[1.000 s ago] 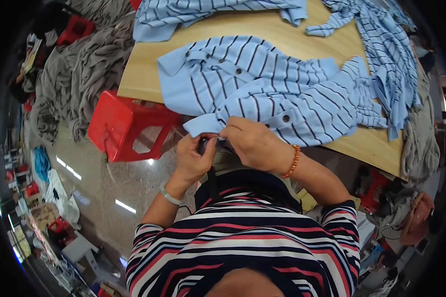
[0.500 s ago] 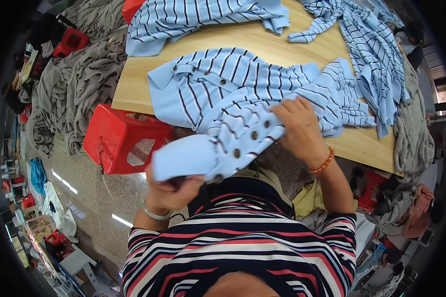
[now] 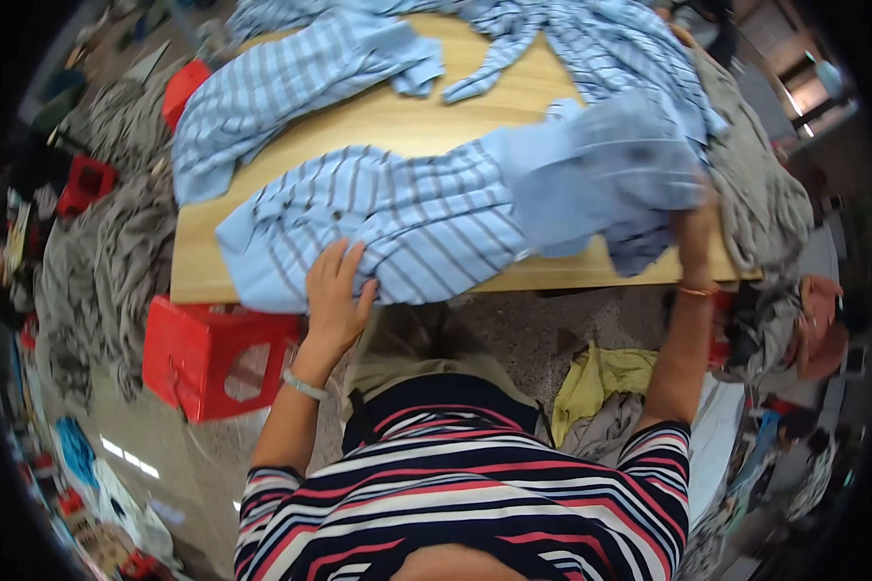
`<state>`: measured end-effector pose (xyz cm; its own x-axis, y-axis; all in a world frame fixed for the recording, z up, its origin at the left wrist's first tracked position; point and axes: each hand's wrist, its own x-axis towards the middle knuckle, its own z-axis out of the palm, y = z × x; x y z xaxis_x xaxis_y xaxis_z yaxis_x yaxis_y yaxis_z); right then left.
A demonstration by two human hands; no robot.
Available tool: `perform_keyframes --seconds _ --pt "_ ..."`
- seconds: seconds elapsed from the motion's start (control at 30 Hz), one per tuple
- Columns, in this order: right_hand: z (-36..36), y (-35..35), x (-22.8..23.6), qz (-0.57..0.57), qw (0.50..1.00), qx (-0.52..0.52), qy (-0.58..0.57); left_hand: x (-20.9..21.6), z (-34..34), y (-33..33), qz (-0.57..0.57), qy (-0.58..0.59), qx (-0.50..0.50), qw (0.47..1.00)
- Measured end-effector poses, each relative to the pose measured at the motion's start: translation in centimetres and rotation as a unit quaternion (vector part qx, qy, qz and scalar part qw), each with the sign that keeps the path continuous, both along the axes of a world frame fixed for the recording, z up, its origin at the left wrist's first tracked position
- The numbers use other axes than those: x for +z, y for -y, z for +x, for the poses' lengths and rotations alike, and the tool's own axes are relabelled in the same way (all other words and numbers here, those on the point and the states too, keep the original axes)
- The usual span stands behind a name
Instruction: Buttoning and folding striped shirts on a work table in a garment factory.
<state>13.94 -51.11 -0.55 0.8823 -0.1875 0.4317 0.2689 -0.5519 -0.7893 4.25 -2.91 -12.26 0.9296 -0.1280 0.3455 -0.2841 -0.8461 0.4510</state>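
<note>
A light-blue cardigan with dark stripes and dark buttons lies across the near edge of the table. My left hand rests on its lower left part, palm down, with the fingers stretched out and the thumb apart. At the right, my right hand is closed on the cardigan's far end, where the cloth is blurred and partly lifted off the table. The fingertips of that hand are smeared and partly hidden by the cloth.
More striped light-blue garments lie at the table's back left, with a pile at the back right. Grey cloth hangs over the right edge. A red stool stands under the left corner. Grey fabric heaps lie left; yellow cloth lies below the table.
The cardigan, held up near my body before, is now laid out on the table. My left hand has let go of its light-blue edge and lies flat; my right hand has moved far right.
</note>
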Motion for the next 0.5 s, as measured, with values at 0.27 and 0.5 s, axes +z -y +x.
perform_keyframes --seconds 0.27,0.5 --pt "0.5 -6.5 -5.5 -0.176 0.967 0.149 -0.111 -0.4 0.5 0.7 0.054 0.021 -0.015 0.998" --pt "-0.4 -1.0 -6.1 0.197 0.976 0.07 0.06 -0.5 0.7 0.8 0.064 0.022 -0.002 0.998"
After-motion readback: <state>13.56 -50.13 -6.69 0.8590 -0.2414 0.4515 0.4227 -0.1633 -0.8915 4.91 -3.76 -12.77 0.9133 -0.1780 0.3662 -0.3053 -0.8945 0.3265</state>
